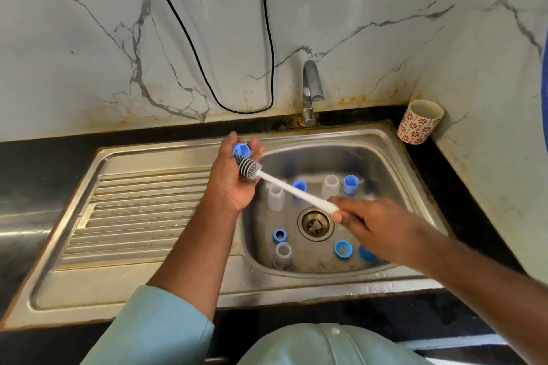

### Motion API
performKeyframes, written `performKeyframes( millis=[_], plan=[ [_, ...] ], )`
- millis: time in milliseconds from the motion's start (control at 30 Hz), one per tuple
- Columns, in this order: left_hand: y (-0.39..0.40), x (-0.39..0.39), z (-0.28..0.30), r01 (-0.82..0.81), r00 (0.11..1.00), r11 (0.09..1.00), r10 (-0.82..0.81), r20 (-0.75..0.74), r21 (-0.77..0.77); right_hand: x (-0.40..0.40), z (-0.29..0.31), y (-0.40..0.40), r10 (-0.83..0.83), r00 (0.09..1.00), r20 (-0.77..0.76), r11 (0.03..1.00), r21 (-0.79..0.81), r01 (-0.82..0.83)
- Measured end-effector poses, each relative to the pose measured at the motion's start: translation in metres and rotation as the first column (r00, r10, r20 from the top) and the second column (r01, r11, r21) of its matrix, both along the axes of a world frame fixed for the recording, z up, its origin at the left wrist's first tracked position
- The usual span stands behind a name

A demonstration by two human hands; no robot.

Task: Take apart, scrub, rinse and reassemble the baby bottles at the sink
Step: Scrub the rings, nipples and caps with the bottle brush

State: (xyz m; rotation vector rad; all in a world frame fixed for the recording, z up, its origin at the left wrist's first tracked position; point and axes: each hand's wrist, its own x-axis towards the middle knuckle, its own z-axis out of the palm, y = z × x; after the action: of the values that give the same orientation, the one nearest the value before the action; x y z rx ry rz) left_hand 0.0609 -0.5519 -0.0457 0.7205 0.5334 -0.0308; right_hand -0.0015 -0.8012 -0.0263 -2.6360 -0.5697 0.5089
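steel sink (385,139) under a marble wall, and scrubbing is underway: left hand (234,184) is pinching a blue cap (240,150), right hand (370,222) is gripping the brush (252,167) against it. next, probably rinsing, with more bottles (276,198) waiting in the basin.

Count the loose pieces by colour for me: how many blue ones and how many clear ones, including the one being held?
Blue pieces: 6, five in the sink and a blue cap in the left hand
Clear bottle bodies: 3
Total: 9
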Motion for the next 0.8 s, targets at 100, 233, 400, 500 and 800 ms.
performKeyframes(
  millis=[100,233,400,500,800],
  plan=[
    [-0.005,-0.003,-0.005,0.074,0.997,0.992,-0.070,-0.041,0.098,0.016,0.008,-0.007,-0.034,0.996,0.083,0.990,-0.136,0.045],
    [-0.001,0.005,0.000,-0.023,1.000,0.999,0.023,0.014,-0.041,0.006,0.006,0.003,0.031,1.000,-0.001,0.997,-0.073,-0.031],
    [0.001,0.010,0.001,0.018,1.000,1.000,-0.018,0.025,0.024,0.013,0.000,0.007,-0.079,0.990,0.113,0.987,-0.134,0.094],
    [0.001,0.011,0.006,0.004,1.000,0.997,-0.005,0.023,0.080,0.010,0.000,0.010,0.059,0.901,0.430,0.941,-0.326,0.094],
    [-0.001,0.012,0.023,-0.019,0.986,0.988,0.043,0.160,-0.151,0.028,0.009,0.021,-0.194,0.981,-0.005,0.978,0.082,0.194]
  ],
)
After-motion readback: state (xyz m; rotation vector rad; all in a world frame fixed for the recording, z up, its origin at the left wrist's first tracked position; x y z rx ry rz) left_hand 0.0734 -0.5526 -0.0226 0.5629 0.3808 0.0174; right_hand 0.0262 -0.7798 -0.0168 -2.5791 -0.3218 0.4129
